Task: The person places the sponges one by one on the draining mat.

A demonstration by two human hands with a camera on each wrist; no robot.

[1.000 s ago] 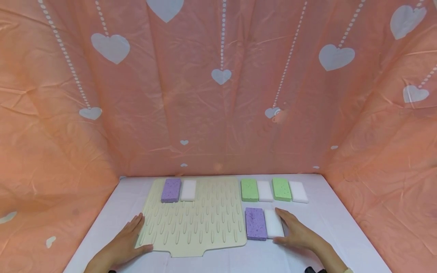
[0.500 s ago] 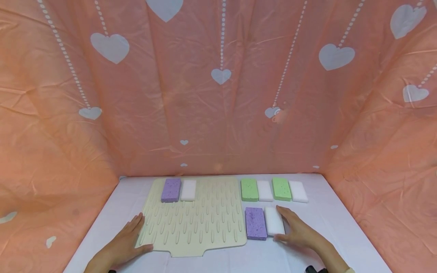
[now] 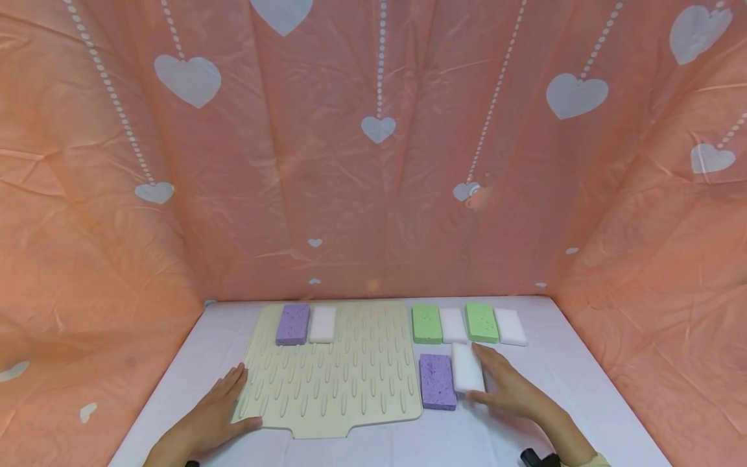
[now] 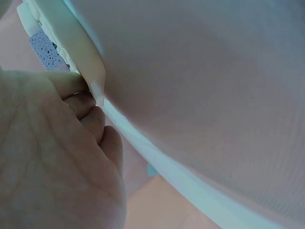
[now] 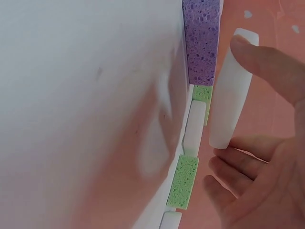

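My right hand [image 3: 513,389] pinches a white sponge [image 3: 467,368] by its ends, thumb at the near end and fingers at the far one. In the right wrist view that white sponge [image 5: 231,100] is lifted clear of the table. Just left of it, a purple sponge [image 3: 438,383] lies flat beside the cream ridged mat [image 3: 327,405]. My left hand [image 3: 210,408] rests at the mat's left edge, its fingers extended along the side and its thumb by the front corner. On the mat's far part lie another purple sponge [image 3: 292,324] and a white sponge [image 3: 322,325].
Along the back right, green sponges [image 3: 427,325] [image 3: 482,323] alternate with white ones [image 3: 452,325] [image 3: 510,327]. White cloth [image 3: 560,389] covers the table. An orange curtain with hearts [image 3: 373,214] encloses the back and both sides.
The white sponge in my right hand has risen from the table beside the purple one and shifted slightly away from me. My left hand and the mat have stayed in place.
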